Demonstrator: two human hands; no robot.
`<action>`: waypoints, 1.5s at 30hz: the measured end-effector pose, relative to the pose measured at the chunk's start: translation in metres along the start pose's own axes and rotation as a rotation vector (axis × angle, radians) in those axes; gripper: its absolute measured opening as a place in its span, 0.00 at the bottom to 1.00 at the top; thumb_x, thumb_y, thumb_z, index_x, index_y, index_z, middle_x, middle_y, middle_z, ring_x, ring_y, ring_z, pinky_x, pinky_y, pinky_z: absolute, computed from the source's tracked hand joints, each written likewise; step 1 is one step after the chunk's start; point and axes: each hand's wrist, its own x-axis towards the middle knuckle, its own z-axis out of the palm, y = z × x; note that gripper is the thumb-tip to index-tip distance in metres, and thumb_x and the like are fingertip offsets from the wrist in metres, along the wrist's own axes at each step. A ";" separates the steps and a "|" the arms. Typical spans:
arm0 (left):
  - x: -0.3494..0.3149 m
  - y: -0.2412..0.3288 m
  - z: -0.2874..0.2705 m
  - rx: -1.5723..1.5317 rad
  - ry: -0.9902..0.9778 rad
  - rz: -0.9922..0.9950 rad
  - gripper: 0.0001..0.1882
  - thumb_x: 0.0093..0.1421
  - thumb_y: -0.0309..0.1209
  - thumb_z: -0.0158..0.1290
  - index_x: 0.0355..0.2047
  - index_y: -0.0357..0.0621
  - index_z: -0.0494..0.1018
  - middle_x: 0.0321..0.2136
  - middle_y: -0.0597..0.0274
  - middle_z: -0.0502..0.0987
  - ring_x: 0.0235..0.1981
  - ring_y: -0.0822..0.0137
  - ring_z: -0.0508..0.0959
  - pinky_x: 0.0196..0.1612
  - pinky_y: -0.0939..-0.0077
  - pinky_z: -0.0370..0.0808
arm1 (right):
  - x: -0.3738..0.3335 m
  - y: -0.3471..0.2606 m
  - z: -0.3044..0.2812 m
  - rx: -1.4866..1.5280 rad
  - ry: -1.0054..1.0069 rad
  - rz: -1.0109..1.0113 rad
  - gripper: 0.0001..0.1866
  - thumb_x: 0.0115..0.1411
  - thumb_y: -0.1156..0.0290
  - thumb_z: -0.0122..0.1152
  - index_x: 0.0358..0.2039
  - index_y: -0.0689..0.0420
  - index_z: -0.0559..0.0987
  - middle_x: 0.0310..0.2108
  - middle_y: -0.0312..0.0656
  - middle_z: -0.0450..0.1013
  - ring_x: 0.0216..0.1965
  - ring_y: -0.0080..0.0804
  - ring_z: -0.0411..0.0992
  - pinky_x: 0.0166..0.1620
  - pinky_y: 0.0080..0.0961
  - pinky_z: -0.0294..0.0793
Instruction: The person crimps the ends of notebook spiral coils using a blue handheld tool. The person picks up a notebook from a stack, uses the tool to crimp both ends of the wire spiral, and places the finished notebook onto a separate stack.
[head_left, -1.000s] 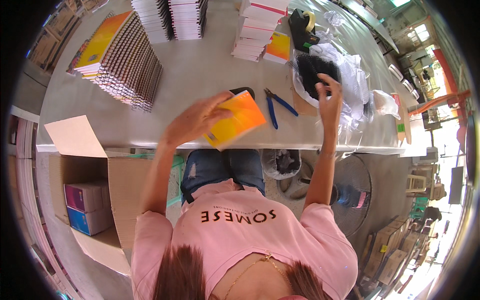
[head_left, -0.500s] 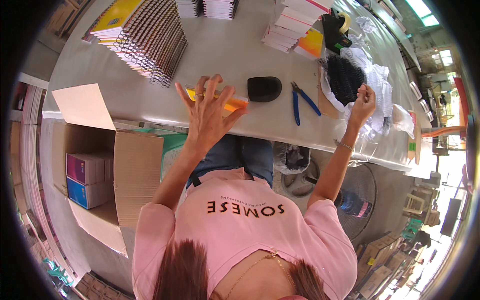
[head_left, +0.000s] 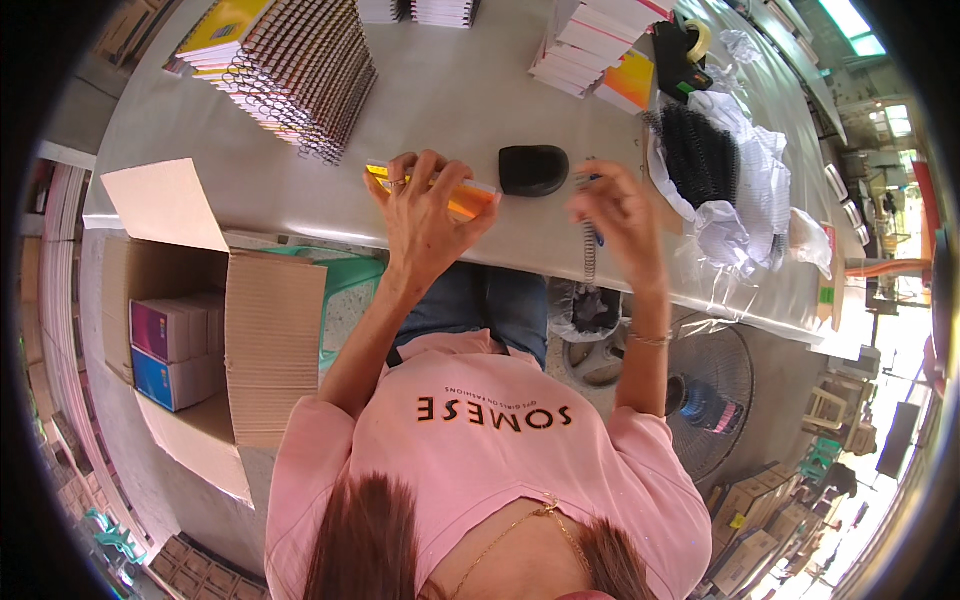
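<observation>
My left hand (head_left: 428,215) is closed around a small yellow-orange book (head_left: 472,199), holding it on edge near the table's front. My right hand (head_left: 622,212) pinches a thin dark spiral binding coil (head_left: 589,258), which hangs down from the fingers; motion blurs that hand slightly. Behind the right hand lie blue-handled pliers, mostly covered. A black rounded block (head_left: 532,172) rests on the table between the two hands. To the right, a pile of black coils (head_left: 697,160) lies on crumpled white wrapping (head_left: 765,165).
Spiral-bound books (head_left: 300,75) are stacked at the left of the metal table (head_left: 450,90). Unbound books (head_left: 585,50) and a black tape dispenser (head_left: 680,60) stand at the back right. An open carton (head_left: 275,350) with boxes in it sits at lower left; a fan (head_left: 705,400) stands below right.
My right hand has moved left from the coil pile with a coil in it, and is now over the pliers. My left hand keeps the book, its fingers drawn in closer.
</observation>
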 end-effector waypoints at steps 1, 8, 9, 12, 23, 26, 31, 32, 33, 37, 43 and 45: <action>-0.001 -0.001 0.000 -0.003 -0.001 -0.001 0.17 0.42 0.44 0.65 0.31 0.55 0.75 0.34 0.69 0.70 0.46 0.57 0.67 0.50 0.44 0.56 | -0.001 -0.004 0.020 -0.153 0.014 0.040 0.13 0.59 0.69 0.64 0.43 0.60 0.77 0.31 0.37 0.76 0.35 0.24 0.75 0.42 0.25 0.72; 0.001 0.001 -0.002 -0.011 -0.020 -0.024 0.16 0.40 0.42 0.65 0.30 0.56 0.76 0.34 0.70 0.70 0.45 0.58 0.67 0.50 0.45 0.55 | 0.008 0.001 0.055 -0.303 0.052 -0.001 0.11 0.57 0.71 0.66 0.38 0.63 0.78 0.32 0.42 0.78 0.34 0.29 0.76 0.41 0.25 0.73; 0.001 0.001 -0.002 -0.008 -0.022 -0.021 0.16 0.40 0.43 0.65 0.29 0.56 0.76 0.34 0.70 0.70 0.45 0.58 0.67 0.50 0.45 0.55 | 0.009 0.002 0.056 -0.294 0.049 -0.008 0.11 0.57 0.71 0.65 0.39 0.63 0.78 0.33 0.42 0.78 0.34 0.29 0.76 0.41 0.25 0.73; 0.001 0.000 -0.002 -0.026 -0.009 -0.011 0.16 0.40 0.43 0.65 0.29 0.55 0.76 0.34 0.70 0.70 0.45 0.58 0.67 0.49 0.44 0.55 | 0.010 0.004 0.062 -0.297 0.050 -0.034 0.11 0.57 0.73 0.66 0.39 0.63 0.77 0.34 0.43 0.78 0.34 0.30 0.76 0.41 0.26 0.73; 0.003 0.002 -0.008 -0.012 -0.077 -0.020 0.17 0.39 0.41 0.66 0.30 0.54 0.75 0.34 0.70 0.70 0.46 0.56 0.66 0.50 0.50 0.57 | 0.010 0.011 0.076 -0.254 0.140 -0.182 0.11 0.51 0.82 0.67 0.36 0.63 0.76 0.33 0.40 0.74 0.34 0.32 0.75 0.41 0.25 0.73; 0.002 0.001 -0.009 -0.013 -0.090 -0.027 0.17 0.39 0.41 0.66 0.30 0.54 0.75 0.34 0.70 0.70 0.47 0.57 0.66 0.50 0.50 0.57 | 0.011 0.013 0.076 -0.258 0.125 -0.217 0.11 0.51 0.83 0.66 0.35 0.63 0.75 0.33 0.40 0.73 0.34 0.32 0.74 0.41 0.25 0.73; 0.004 0.002 -0.006 -0.015 -0.090 -0.027 0.17 0.38 0.40 0.66 0.30 0.54 0.75 0.34 0.70 0.70 0.47 0.58 0.66 0.50 0.49 0.56 | 0.011 0.020 0.078 -0.268 0.118 -0.285 0.11 0.52 0.86 0.62 0.36 0.63 0.73 0.31 0.41 0.71 0.33 0.33 0.73 0.39 0.27 0.72; 0.005 0.002 -0.005 -0.010 -0.089 -0.025 0.17 0.38 0.40 0.66 0.30 0.54 0.75 0.34 0.70 0.70 0.47 0.58 0.66 0.50 0.49 0.56 | 0.012 0.020 0.077 -0.294 0.110 -0.304 0.10 0.53 0.84 0.62 0.36 0.63 0.74 0.31 0.41 0.71 0.33 0.34 0.73 0.40 0.29 0.72; 0.005 0.002 -0.005 -0.002 -0.087 -0.023 0.17 0.38 0.40 0.65 0.30 0.54 0.75 0.34 0.70 0.70 0.47 0.59 0.66 0.50 0.49 0.56 | 0.012 0.019 0.077 -0.318 0.100 -0.326 0.10 0.54 0.83 0.62 0.36 0.62 0.74 0.31 0.41 0.71 0.33 0.35 0.72 0.40 0.30 0.71; 0.006 0.002 -0.008 0.009 -0.106 -0.016 0.17 0.42 0.43 0.66 0.32 0.54 0.75 0.34 0.71 0.70 0.47 0.60 0.66 0.50 0.48 0.56 | 0.011 0.016 0.073 -0.534 0.025 -0.335 0.07 0.58 0.76 0.61 0.36 0.61 0.74 0.31 0.42 0.71 0.35 0.38 0.72 0.43 0.34 0.68; 0.008 -0.001 -0.017 -0.022 -0.229 -0.005 0.18 0.51 0.43 0.64 0.39 0.54 0.74 0.40 0.69 0.69 0.49 0.59 0.66 0.52 0.49 0.57 | 0.010 0.013 0.077 -0.640 0.122 -0.342 0.06 0.61 0.71 0.58 0.37 0.58 0.75 0.30 0.40 0.72 0.37 0.39 0.71 0.48 0.35 0.60; 0.007 -0.004 -0.020 -0.060 -0.246 0.021 0.20 0.51 0.39 0.65 0.44 0.54 0.73 0.46 0.64 0.67 0.51 0.57 0.66 0.54 0.50 0.58 | 0.009 0.008 0.079 -0.658 0.158 -0.293 0.05 0.61 0.71 0.57 0.37 0.57 0.75 0.30 0.40 0.72 0.38 0.39 0.70 0.49 0.35 0.59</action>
